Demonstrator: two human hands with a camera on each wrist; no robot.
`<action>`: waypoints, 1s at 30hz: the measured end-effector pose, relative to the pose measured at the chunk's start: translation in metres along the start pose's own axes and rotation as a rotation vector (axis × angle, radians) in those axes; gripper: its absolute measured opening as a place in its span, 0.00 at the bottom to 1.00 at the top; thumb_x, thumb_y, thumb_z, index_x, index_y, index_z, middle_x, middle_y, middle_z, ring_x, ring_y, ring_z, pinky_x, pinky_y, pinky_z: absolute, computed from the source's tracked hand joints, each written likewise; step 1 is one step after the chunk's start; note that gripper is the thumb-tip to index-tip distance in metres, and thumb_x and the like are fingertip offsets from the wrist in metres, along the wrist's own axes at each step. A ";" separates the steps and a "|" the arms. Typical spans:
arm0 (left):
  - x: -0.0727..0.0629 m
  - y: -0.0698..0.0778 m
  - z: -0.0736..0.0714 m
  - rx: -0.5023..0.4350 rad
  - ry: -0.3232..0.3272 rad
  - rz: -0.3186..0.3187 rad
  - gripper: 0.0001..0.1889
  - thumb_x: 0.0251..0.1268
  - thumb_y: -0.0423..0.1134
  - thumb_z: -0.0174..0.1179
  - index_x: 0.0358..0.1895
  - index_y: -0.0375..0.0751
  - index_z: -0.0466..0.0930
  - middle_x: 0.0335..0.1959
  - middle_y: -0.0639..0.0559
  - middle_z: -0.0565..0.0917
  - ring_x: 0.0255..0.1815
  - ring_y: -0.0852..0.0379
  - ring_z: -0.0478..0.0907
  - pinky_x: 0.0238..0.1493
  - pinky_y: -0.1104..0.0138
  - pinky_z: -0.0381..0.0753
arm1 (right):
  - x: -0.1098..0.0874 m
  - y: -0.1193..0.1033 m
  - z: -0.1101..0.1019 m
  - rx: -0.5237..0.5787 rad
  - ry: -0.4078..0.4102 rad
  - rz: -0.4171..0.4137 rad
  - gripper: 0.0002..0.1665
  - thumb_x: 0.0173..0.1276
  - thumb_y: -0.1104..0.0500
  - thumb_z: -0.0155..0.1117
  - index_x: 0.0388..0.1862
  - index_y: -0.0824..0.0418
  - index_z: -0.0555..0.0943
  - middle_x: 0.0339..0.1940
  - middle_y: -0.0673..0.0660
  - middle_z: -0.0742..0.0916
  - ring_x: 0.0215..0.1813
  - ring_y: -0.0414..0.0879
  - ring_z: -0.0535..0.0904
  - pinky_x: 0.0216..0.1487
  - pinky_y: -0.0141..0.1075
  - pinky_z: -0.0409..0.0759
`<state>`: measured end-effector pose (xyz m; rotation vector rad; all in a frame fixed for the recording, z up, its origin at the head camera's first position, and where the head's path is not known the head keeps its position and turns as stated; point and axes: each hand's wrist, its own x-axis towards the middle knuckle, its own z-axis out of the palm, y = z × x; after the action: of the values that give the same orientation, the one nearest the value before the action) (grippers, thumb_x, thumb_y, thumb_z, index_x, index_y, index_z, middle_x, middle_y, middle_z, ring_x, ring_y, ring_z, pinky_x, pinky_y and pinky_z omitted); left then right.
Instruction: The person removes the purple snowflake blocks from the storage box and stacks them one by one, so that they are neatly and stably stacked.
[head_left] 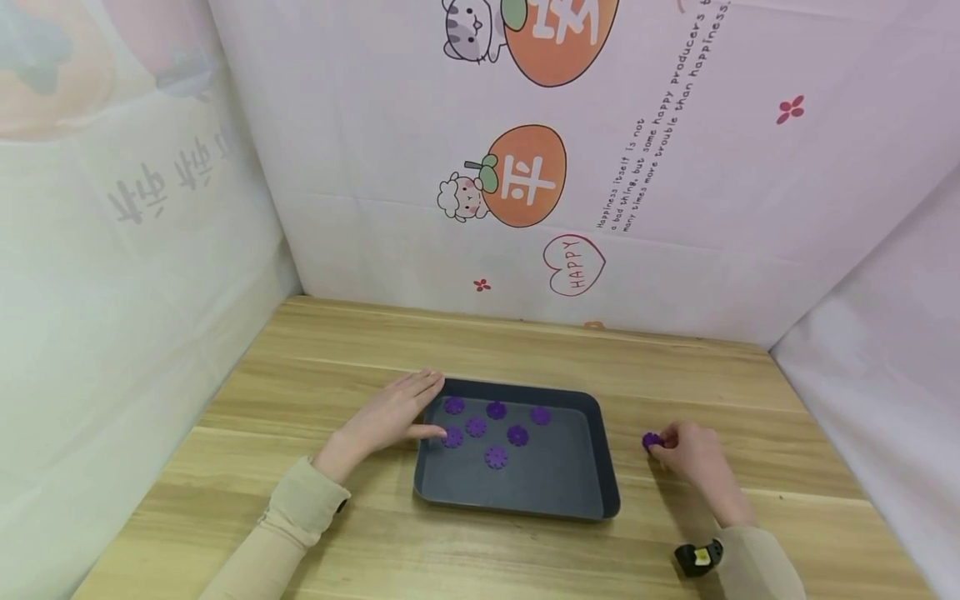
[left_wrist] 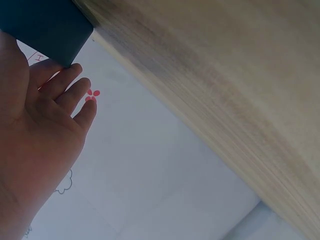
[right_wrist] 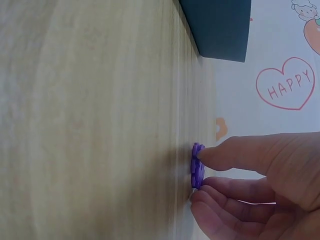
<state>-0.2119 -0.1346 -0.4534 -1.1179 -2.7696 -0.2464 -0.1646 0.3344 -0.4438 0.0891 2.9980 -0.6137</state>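
A dark grey rectangular tray (head_left: 551, 479) lies on the wooden table with several purple notched plastic discs (head_left: 496, 457) spread over its left and far parts. My left hand (head_left: 390, 417) rests at the tray's far left corner. Its fingers are fairly straight along the outside, and its thumb reaches over the rim beside a disc. In the left wrist view, the fingertips (left_wrist: 76, 70) are right at the tray's corner. To the right of the tray, my right hand (head_left: 690, 454) pinches another purple notched disc (right_wrist: 197, 167) between thumb and fingers, close over the tabletop.
The wooden table (head_left: 360, 542) meets a printed white cloth backdrop (head_left: 390, 233) at its far edge. White cloth walls stand at left and right. A black device with a yellow label (head_left: 697, 558) sits at my right wrist.
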 end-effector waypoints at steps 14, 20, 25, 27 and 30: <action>0.000 -0.001 0.001 0.008 0.006 0.006 0.45 0.63 0.65 0.58 0.73 0.33 0.64 0.74 0.38 0.68 0.76 0.40 0.64 0.76 0.48 0.66 | -0.006 -0.005 -0.004 -0.020 0.044 -0.031 0.16 0.64 0.59 0.69 0.39 0.73 0.83 0.35 0.66 0.88 0.37 0.54 0.84 0.37 0.48 0.85; 0.000 -0.001 0.001 0.018 0.005 0.010 0.45 0.63 0.65 0.58 0.73 0.33 0.64 0.74 0.38 0.69 0.76 0.40 0.65 0.76 0.48 0.67 | -0.009 -0.016 -0.007 -0.021 0.066 -0.047 0.17 0.64 0.57 0.69 0.41 0.72 0.83 0.36 0.65 0.88 0.39 0.56 0.84 0.39 0.51 0.84; 0.000 0.000 0.000 0.017 0.004 0.009 0.45 0.63 0.65 0.58 0.73 0.33 0.64 0.74 0.38 0.68 0.76 0.40 0.65 0.76 0.48 0.67 | -0.010 -0.030 -0.009 0.002 0.067 -0.075 0.17 0.65 0.58 0.68 0.43 0.73 0.82 0.36 0.66 0.89 0.40 0.58 0.85 0.41 0.51 0.85; 0.000 0.000 0.000 0.012 0.005 0.008 0.45 0.63 0.65 0.58 0.73 0.33 0.64 0.74 0.38 0.68 0.76 0.40 0.65 0.76 0.48 0.67 | -0.010 -0.035 -0.009 0.009 0.074 -0.092 0.17 0.65 0.58 0.68 0.44 0.73 0.82 0.37 0.66 0.89 0.39 0.57 0.86 0.41 0.50 0.86; 0.000 0.000 0.000 0.008 0.005 0.006 0.46 0.63 0.65 0.58 0.73 0.33 0.64 0.74 0.38 0.68 0.76 0.40 0.64 0.76 0.48 0.67 | -0.009 -0.041 -0.008 0.018 0.093 -0.123 0.17 0.65 0.58 0.69 0.44 0.72 0.83 0.37 0.66 0.89 0.38 0.57 0.86 0.40 0.49 0.86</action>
<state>-0.2116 -0.1348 -0.4531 -1.1220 -2.7601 -0.2375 -0.1593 0.2999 -0.4197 -0.0681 3.1060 -0.6660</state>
